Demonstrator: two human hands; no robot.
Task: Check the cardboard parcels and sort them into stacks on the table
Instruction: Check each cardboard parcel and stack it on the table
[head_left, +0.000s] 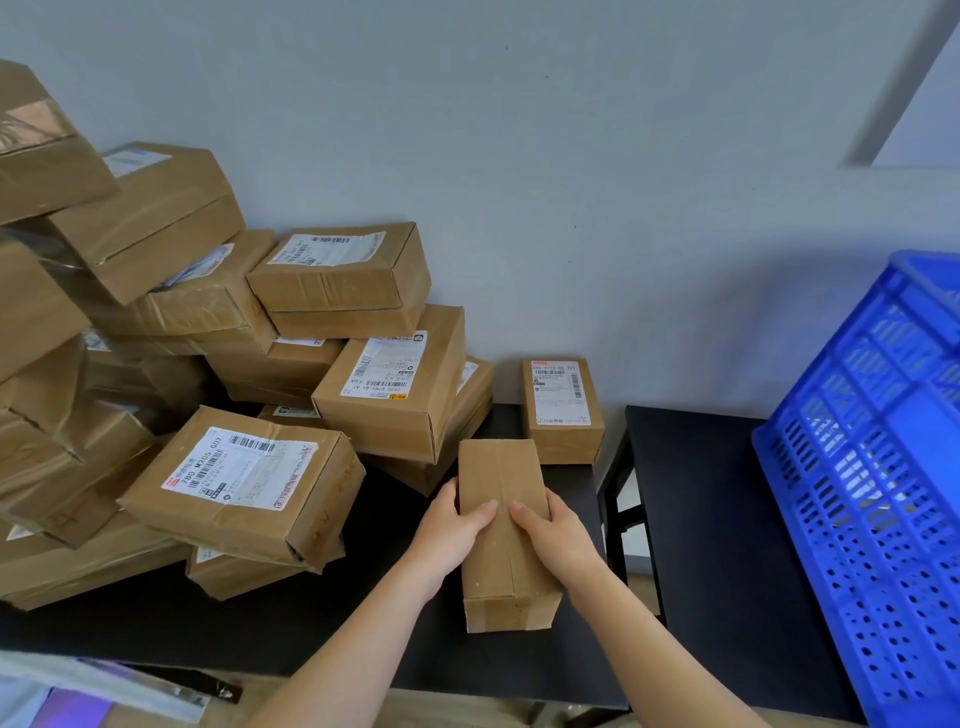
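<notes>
Now both hands, left hand and right hand, clasp the plain parcel by its sides near the worktop's right edge, label side hidden, probably to turn and check it.

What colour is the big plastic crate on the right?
Bright blue, with slotted, perforated sides. The crate shows best in the head view, the only one here.

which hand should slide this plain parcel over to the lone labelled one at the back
Likely right: the right hand grips the plain parcel on the side nearer the lone labelled parcel.
</notes>
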